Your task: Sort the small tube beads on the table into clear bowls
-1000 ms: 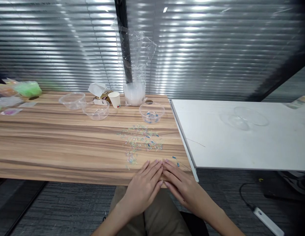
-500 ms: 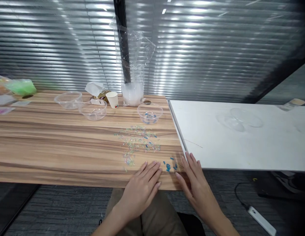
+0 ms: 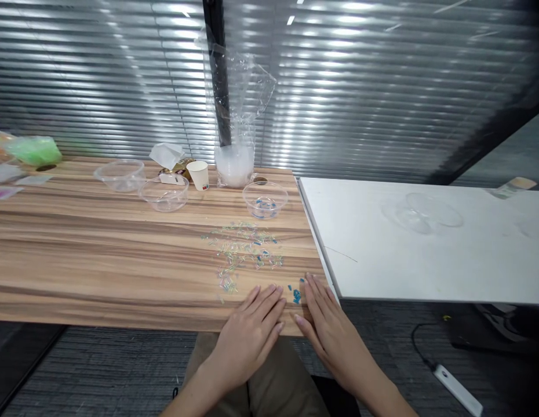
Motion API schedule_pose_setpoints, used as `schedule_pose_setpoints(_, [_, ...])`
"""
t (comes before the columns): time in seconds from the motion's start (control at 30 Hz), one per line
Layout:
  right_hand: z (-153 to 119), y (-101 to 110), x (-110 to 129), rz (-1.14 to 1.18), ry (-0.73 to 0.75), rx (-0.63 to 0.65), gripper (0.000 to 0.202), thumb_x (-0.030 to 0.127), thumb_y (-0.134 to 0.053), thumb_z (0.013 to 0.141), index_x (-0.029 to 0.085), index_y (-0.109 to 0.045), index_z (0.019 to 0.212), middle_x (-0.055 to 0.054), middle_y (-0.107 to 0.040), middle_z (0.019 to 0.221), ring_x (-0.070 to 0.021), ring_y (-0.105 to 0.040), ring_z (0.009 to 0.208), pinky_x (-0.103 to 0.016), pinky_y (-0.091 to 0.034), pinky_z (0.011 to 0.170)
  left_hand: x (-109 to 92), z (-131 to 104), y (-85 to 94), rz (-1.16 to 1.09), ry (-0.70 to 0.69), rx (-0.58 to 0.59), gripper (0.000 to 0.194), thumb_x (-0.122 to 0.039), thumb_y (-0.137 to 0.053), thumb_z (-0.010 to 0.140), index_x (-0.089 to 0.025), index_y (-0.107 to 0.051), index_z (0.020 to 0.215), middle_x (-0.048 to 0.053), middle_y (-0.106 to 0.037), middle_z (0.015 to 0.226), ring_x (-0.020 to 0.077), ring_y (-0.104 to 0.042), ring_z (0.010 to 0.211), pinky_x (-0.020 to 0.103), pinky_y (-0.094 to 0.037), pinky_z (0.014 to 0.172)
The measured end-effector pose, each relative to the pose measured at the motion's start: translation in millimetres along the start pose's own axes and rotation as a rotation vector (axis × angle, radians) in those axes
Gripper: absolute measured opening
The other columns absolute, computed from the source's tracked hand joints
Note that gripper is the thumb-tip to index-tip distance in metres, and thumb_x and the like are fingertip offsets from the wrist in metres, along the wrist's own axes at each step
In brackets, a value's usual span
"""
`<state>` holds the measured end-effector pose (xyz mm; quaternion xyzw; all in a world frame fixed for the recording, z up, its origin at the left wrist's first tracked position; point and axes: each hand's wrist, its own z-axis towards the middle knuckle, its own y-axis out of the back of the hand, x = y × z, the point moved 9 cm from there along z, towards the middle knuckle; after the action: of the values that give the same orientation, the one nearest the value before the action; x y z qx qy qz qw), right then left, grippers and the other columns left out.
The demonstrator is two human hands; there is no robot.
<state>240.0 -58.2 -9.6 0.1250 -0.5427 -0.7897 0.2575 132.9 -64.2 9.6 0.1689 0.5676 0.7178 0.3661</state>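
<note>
My left hand (image 3: 252, 330) lies flat on the wooden table (image 3: 99, 249) near its front edge, fingers stretched out and holding nothing. To its right, my right hand (image 3: 328, 327) also rests on the tabletop with its fingers extended, touching the edge of a small cluster of blue tube beads (image 3: 297, 295). Those beads sit between the two hands, some perhaps hidden under the right fingers. Beyond them spreads a scatter of pale clear and greenish tube beads (image 3: 241, 249) with a few blue ones mixed in. Behind the scatter stands a clear plastic bowl (image 3: 265, 207) holding several blue beads.
Two more clear bowls (image 3: 164, 200) stand at the back left, by a paper cup (image 3: 199, 175) and a tissue pack (image 3: 167, 156). A bag of white material (image 3: 235, 165) leans at the blinds. A white table (image 3: 382, 260) with clear lids (image 3: 430, 211) adjoins on the right.
My right hand has moved left, closer to the blue beads and my left hand; its fingers now cover where a few blue beads lay. My left hand has stayed in place.
</note>
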Motion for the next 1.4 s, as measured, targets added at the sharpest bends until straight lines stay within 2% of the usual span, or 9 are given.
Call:
schedule_pose_setpoints(0.17, [8,0,10,0.011,0.094,0.056,0.06,0.033,-0.035,0.1,0.006,-0.015,0.149,-0.02,-0.029,0.149,-0.0289,-0.025,0.139,-0.049,-0.039,0.107,-2,-4,0.4,0.015,-0.018,0.007,0.038,-0.024,-0.037,0.1,-0.011,-0.043,0.135,0.01,-0.042,0.144,0.0223,-0.038,0.134,0.043,-0.04,0.109])
schedule_pose_setpoints(0.37, [16,0,18,0.028,0.127,0.1,0.061,0.034,-0.033,0.1,0.006,-0.01,0.15,-0.018,-0.024,0.152,-0.0269,-0.02,0.141,-0.046,-0.038,0.108,-4,-19,9.1,-0.024,-0.064,0.031,0.039,-0.023,-0.038,0.099,-0.015,-0.041,0.137,0.009,-0.04,0.146,0.0213,-0.034,0.137,0.042,-0.038,0.111])
schedule_pose_setpoints(0.47, [19,-2,19,0.055,0.12,0.133,0.061,0.035,-0.032,0.1,0.01,-0.009,0.151,-0.014,-0.019,0.154,-0.0262,-0.017,0.142,-0.046,-0.035,0.11,11,-29,18.3,0.033,-0.004,-0.019,0.045,-0.023,-0.036,0.1,-0.015,-0.032,0.143,0.009,-0.036,0.148,0.0222,-0.027,0.14,0.045,-0.033,0.113])
schedule_pose_setpoints(0.57, [21,-4,21,0.066,0.135,0.173,0.06,0.036,-0.032,0.1,0.014,-0.009,0.151,-0.011,-0.016,0.155,-0.0259,-0.015,0.142,-0.047,-0.031,0.112,39,-38,23.7,0.153,0.122,-0.062,0.047,-0.025,-0.035,0.1,-0.013,-0.029,0.145,0.011,-0.033,0.15,0.0245,-0.022,0.141,0.049,-0.028,0.114])
schedule_pose_setpoints(0.67, [23,-6,21,0.072,0.16,0.197,0.06,0.036,-0.032,0.1,0.015,-0.008,0.151,-0.01,-0.015,0.155,-0.0258,-0.014,0.143,-0.048,-0.028,0.113,63,-46,24.9,0.229,0.229,-0.082,0.049,-0.029,-0.034,0.1,-0.011,-0.028,0.145,0.015,-0.028,0.151,0.027,-0.021,0.142,0.049,-0.029,0.112])
schedule_pose_setpoints(0.73, [24,-8,21,0.071,0.181,0.224,0.062,0.037,-0.033,0.1,0.015,-0.006,0.151,-0.01,-0.014,0.156,-0.0262,-0.012,0.143,-0.049,-0.028,0.113,70,-48,23.3,0.235,0.241,-0.077,0.05,-0.032,-0.034,0.1,-0.01,-0.027,0.145,0.016,-0.027,0.151,0.0268,-0.021,0.142,0.047,-0.031,0.111])
schedule_pose_setpoints(0.97, [42,-15,17,0.091,0.274,0.29,0.069,0.045,-0.035,0.099,0.013,-0.003,0.151,-0.012,-0.017,0.154,-0.0262,-0.012,0.143,-0.051,-0.025,0.113,67,-49,21.5,0.256,0.191,-0.062,0.051,-0.034,-0.032,0.101,-0.011,-0.027,0.146,0.013,-0.033,0.149,0.0234,-0.029,0.139,0.041,-0.032,0.111])
schedule_pose_setpoints(1.1, [53,-20,15,0.099,0.326,0.322,0.071,0.049,-0.034,0.099,0.012,-0.004,0.151,-0.014,-0.013,0.155,-0.0269,-0.01,0.143,-0.052,-0.022,0.114,66,-53,22.9,0.253,0.186,-0.063,0.052,-0.035,-0.033,0.101,-0.012,-0.026,0.147,0.011,-0.034,0.149,0.0223,-0.029,0.139,0.038,-0.031,0.112])
schedule_pose_setpoints(1.4, [50,-13,17,0.069,0.287,0.228,0.07,0.044,-0.036,0.099,0.011,-0.002,0.151,-0.013,-0.01,0.156,-0.0293,-0.007,0.143,-0.05,-0.024,0.114,63,-64,26.5,0.338,0.171,-0.052,0.055,-0.037,-0.03,0.101,-0.008,-0.023,0.148,0.012,-0.031,0.151,0.0234,-0.024,0.141,0.037,-0.024,0.114])
